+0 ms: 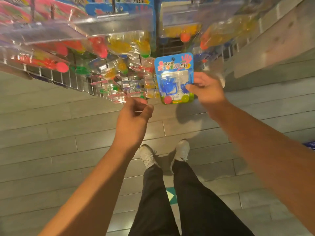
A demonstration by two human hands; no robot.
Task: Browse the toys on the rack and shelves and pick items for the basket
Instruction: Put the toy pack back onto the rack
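The right hand (207, 89) pinches a blue toy pack (174, 78) by its right edge, holding it up just off the front edge of the wire rack (71, 80) of hanging toys, while the left hand (134, 116), fingers curled, pinches a clear packet (131, 97) at the rack's lower edge.

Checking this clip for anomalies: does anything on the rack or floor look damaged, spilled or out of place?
Nothing stands out. The blister packs hang on the rack, the right hand holds one blue pack, and the floor shows no dropped items.
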